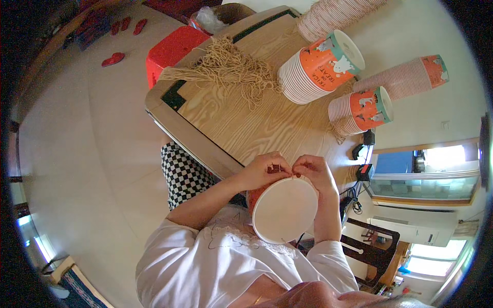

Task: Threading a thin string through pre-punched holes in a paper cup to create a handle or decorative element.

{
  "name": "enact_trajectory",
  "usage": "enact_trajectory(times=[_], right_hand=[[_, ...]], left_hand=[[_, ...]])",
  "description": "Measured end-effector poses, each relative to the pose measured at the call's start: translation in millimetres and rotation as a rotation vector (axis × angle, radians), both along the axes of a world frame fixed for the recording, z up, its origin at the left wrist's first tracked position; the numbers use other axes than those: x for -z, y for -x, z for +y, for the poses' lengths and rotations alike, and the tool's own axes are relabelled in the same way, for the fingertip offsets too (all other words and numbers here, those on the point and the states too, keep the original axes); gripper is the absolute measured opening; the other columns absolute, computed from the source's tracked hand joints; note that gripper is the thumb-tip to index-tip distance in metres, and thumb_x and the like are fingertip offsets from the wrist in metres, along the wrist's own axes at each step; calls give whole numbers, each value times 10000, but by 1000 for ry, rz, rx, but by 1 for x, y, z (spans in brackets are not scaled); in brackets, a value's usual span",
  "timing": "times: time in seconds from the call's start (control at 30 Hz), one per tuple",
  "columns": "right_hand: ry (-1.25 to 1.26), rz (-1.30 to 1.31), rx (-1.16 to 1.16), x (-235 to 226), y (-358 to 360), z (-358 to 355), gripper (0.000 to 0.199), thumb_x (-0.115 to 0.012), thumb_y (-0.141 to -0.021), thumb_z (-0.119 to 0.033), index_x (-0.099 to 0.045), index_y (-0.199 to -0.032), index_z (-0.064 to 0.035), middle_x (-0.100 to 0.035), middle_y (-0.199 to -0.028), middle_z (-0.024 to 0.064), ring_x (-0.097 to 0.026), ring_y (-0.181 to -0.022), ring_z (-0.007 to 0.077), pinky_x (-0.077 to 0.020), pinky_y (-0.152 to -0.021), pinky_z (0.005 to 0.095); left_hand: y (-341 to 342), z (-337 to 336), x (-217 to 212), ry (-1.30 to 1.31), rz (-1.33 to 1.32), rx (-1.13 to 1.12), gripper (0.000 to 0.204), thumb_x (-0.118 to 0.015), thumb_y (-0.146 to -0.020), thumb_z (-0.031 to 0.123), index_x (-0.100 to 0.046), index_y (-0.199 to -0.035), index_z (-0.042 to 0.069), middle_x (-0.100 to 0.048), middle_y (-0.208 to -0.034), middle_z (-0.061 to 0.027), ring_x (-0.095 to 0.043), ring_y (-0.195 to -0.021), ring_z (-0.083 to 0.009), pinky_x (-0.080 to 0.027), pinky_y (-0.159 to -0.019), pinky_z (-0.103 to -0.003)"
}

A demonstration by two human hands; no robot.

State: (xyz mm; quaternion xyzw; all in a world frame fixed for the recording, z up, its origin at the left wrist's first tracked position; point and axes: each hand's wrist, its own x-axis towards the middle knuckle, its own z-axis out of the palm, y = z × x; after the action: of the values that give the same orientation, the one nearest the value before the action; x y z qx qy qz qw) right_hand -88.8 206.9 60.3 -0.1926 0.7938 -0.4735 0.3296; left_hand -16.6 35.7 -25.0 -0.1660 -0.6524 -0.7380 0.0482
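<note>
A paper bucket [285, 211] with a round white face and an orange-red side rests in front of my chest. At its far rim my left hand [268, 168] is closed, fingertips pinched against the edge. Just beside it, my right hand [313, 170] is also closed in a pinch, its fingertips almost meeting the left ones. Whatever lies between the right fingertips is too small to make out. A short thin strand shows at the bucket's near rim. Farther off on the wooden table [221, 120] lies a tangled heap of tan cord [231, 66].
Stacked orange paper buckets [321, 66] lie on their sides at the table's far right, with a smaller stack [362, 110] nearer. Other stacks stand behind. Black adapters and cables [363, 172] sit at the right edge. A red stool [174, 49] stands beyond the left corner.
</note>
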Motion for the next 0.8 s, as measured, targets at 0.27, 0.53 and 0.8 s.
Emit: enact_trajectory(times=[0.27, 0.53, 0.8], right_hand=[[-93, 280, -71, -9, -18, 4, 41, -593, -802, -36, -585, -783, -1, -574, -735, 21, -533, -724, 84, -431, -663, 218], [-78, 332, -7, -13, -27, 4, 61, -572, -821, -49, -568, -800, 8, -561, -733, 18, -514, -722, 79, -415, -672, 212], [-45, 23, 96, -14, -12, 11, 117, -633, -781, -86, -625, -875, -18, -614, -803, 18, -574, -770, 109, -458, -701, 239]], left_hand=[[2, -1, -15, -222, -253, 182, 168, -620, -805, 185, -599, -842, 23, -594, -791, -30, -541, -721, -87, -444, -635, -244], [0, 2, -23, -396, -385, 276, 169, -651, -768, 184, -618, -793, 20, -599, -768, -14, -537, -719, -79, -413, -619, -227], [-3, -11, -18, 33, -55, -5, 67, -678, -732, 106, -675, -798, 104, -569, -807, -34, -541, -760, -139, -425, -643, -262]])
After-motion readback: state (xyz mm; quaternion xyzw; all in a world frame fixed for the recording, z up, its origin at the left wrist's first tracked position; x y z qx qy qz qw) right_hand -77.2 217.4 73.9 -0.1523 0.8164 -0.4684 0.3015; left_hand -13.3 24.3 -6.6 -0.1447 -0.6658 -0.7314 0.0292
